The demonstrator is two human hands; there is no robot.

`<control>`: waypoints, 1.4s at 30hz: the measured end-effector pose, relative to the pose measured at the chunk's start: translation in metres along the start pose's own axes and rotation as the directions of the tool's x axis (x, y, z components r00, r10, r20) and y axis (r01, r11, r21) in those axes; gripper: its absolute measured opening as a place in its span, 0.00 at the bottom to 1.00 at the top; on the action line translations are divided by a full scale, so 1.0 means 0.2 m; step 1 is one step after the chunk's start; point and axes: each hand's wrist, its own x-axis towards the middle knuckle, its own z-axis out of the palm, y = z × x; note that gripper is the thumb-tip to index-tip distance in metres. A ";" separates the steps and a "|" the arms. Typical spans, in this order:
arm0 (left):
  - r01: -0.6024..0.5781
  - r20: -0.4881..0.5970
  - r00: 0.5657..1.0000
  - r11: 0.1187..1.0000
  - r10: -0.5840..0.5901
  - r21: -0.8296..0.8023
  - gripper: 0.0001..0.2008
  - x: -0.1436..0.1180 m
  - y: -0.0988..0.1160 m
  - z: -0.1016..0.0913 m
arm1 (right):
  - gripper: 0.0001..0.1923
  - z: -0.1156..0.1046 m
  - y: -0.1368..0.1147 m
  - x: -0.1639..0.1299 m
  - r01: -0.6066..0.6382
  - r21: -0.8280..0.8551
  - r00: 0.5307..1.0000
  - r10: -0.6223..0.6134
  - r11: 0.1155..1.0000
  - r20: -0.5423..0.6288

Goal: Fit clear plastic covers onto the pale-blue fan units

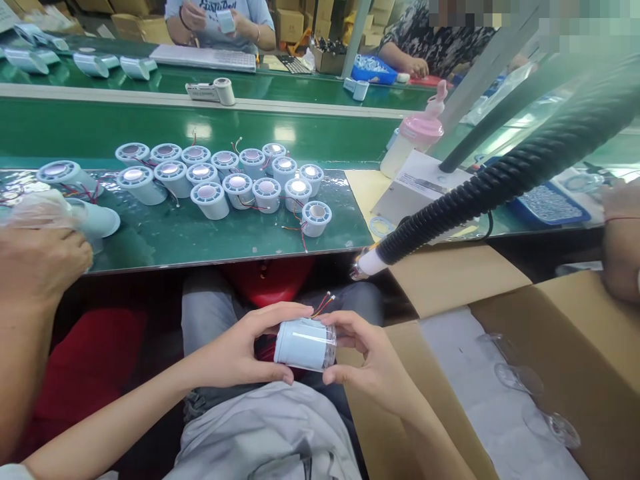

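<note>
Both hands, the left hand [240, 353] and the right hand [373, 363], clasp a small white cylinder [304, 344] over the lap, below the desk [210, 237]. Its thin red wires [324, 304] stick up loose by the fingertips and could likely snag or bend, and a slack grip might drop it to the floor.

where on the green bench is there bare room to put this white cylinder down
Bare green mat lies along the near edge, in front of the cluster of white cylinders and left of the yellow sheet. The back of the mat is crowded with those cylinders and their wires. Both hands, left hand and right hand, hold the white cylinder over the lap.
</note>
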 end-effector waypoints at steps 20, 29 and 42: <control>0.021 -0.041 0.998 0.907 -0.042 -0.421 0.31 0.64 -0.09 0.06 | 0.31 -0.03 0.39 0.17 0.258 0.452 0.818 0.056 0.854 -0.572; 0.100 -0.099 0.987 0.964 -0.128 -0.244 0.31 0.61 -0.06 0.00 | 0.30 -0.01 0.35 0.24 0.237 0.583 0.853 0.121 0.777 -0.507; 0.075 -0.230 0.973 0.896 0.031 0.437 0.14 0.66 0.09 0.02 | 0.25 0.02 0.37 0.25 0.162 0.651 0.898 0.163 0.742 -0.409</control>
